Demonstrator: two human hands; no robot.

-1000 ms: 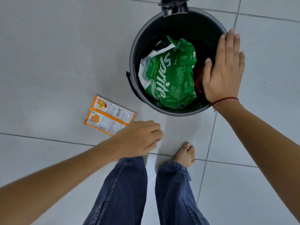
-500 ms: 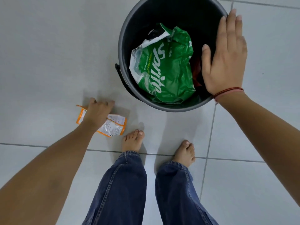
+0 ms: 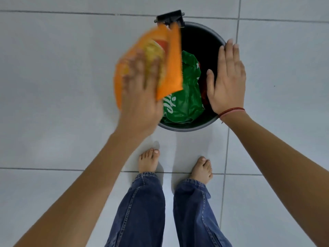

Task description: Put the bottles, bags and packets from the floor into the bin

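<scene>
Two bare hands over the bin: left hand, blurry, fingers clamped on an orange packet above the bin's 9 o'clock rim. Right hand lies flat, fingers straight and together, at the 3 o'clock rim. Green bag sits inside the bin.

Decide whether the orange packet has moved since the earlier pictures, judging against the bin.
Yes. The orange packet, earlier flat on the floor left of the bin, is now in the left hand, lifted up and rightward over the bin's left rim.
</scene>
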